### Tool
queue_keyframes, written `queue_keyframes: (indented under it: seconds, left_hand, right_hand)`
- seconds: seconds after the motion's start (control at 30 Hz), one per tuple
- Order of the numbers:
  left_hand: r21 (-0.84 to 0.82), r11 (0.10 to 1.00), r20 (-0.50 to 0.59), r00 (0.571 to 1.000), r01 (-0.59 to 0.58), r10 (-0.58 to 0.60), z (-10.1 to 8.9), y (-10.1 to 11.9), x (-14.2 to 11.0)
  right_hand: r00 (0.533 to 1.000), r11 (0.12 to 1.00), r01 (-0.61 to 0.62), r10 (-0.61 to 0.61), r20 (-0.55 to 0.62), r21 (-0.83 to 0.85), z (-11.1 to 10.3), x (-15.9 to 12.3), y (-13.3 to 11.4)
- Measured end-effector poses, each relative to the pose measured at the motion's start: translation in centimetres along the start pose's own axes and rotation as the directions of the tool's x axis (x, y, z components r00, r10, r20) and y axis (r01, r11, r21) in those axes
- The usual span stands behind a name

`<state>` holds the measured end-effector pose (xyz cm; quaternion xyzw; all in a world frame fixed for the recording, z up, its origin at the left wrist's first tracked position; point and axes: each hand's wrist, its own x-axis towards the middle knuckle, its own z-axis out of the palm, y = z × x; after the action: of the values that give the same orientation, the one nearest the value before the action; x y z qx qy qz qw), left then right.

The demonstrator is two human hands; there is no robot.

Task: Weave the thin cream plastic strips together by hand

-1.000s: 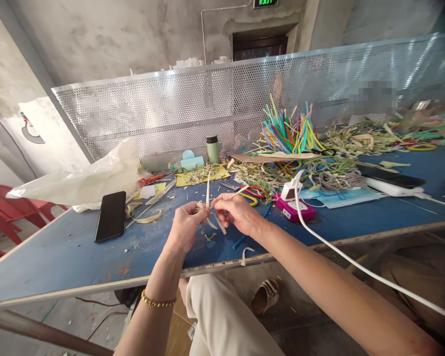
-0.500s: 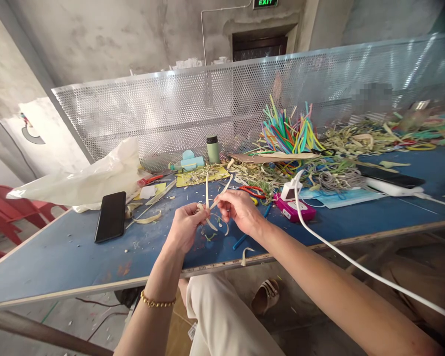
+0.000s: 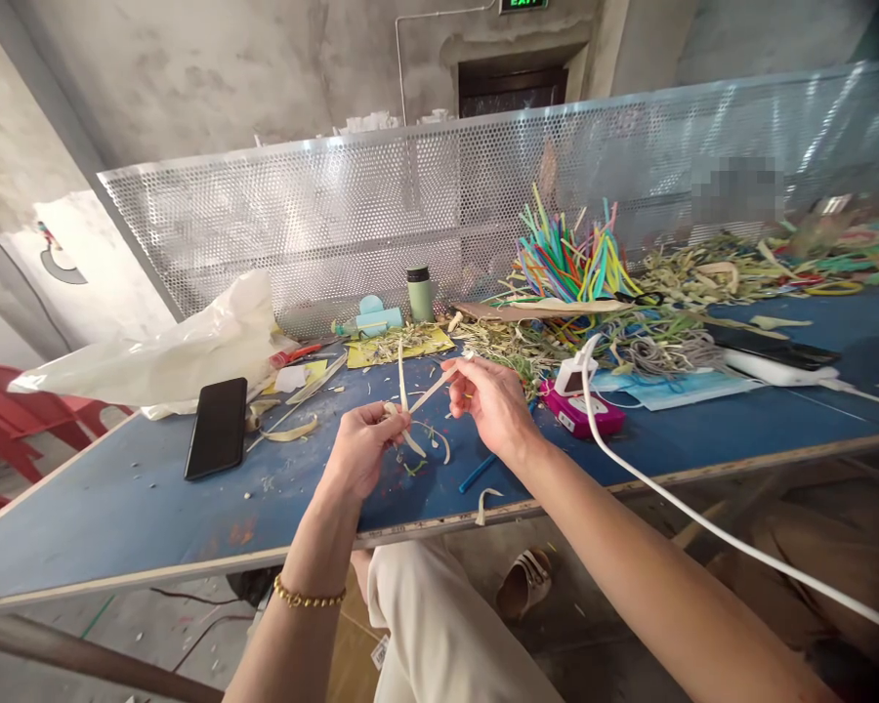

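Note:
My left hand [image 3: 366, 441] is closed, pinching pale, dry leaf strips between thumb and fingers. One upright strip [image 3: 402, 376] stands above the pinch, and a tail hangs below it. From the same pinch a second strip [image 3: 434, 390] slants up to the right, where my right hand [image 3: 492, 405] grips its far end between thumb and forefinger. Under the hands, curled scraps [image 3: 439, 444] lie on the blue table [image 3: 285, 517]. A blue stick [image 3: 478, 473] rests beneath my right wrist.
A black phone [image 3: 217, 430] and a plastic bag [image 3: 190, 342] lie at left. Behind are a green bottle [image 3: 420, 296], dried-leaf heaps [image 3: 505, 344] and coloured pipe cleaners [image 3: 575, 259]. At right, a white cable [image 3: 674, 498] runs from a magenta box [image 3: 586, 415] past the table edge.
My right hand has moved a little up and right along the slanting strip, which is now stretched straighter between the hands. My left hand keeps its pinch almost in place.

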<state>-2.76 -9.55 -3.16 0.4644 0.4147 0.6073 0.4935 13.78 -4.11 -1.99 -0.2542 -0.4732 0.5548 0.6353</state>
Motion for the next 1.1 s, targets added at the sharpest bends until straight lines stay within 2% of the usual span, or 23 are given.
queue_keyframes:
  seconds: [0.2, 0.33, 0.47, 0.6, 0.73, 0.8, 0.93, 1.1]
  left_hand:
    - [-0.05, 0.995, 0.019, 0.996, 0.083, -0.083, -0.3, 0.0, 0.0]
    - [-0.035, 0.992, 0.029, 0.992, 0.12, -0.119, -0.3, 0.0, 0.0]
    - [-0.006, 0.992, 0.032, 0.991, 0.129, -0.129, -0.5, -0.1, 0.0]
    - [0.01, 0.986, 0.092, 0.982, 0.167, -0.167, -0.7, -0.2, -0.1]
    - [0.012, 0.98, 0.128, 0.972, 0.199, -0.199, -0.6, 0.2, -0.3]
    - [0.015, 0.977, 0.134, 0.968, 0.212, -0.212, -0.5, 0.3, -0.3]
    - [0.015, 0.976, 0.155, 0.964, 0.218, -0.218, -0.6, 0.3, -0.3]
    - [-0.019, 0.974, 0.173, 0.96, 0.226, -0.22, -1.0, 0.1, -0.4]
  right_hand:
    - [0.995, 0.998, 0.057, -0.056, 0.081, -0.013, 0.9, -0.7, -0.8]
    - [0.974, 0.984, 0.172, -0.164, 0.158, -0.038, 1.3, -1.2, -0.8]
    - [0.963, 0.967, 0.237, -0.22, 0.153, -0.097, 1.2, -1.2, -0.5]
    - [0.971, 0.977, 0.2, -0.189, 0.144, -0.071, 0.8, -1.0, -0.6]
    - [0.966, 0.996, 0.065, -0.078, 0.247, 0.063, 0.4, -0.7, -1.0]
    - [0.966, 0.995, 0.028, -0.052, 0.252, 0.097, 0.4, -0.7, -1.2]
    - [0.977, 0.997, 0.037, -0.05, 0.206, 0.067, 0.3, -0.7, -1.1]
    - [0.963, 0.999, 0.024, -0.033, 0.269, 0.035, -0.1, -0.8, -1.2]
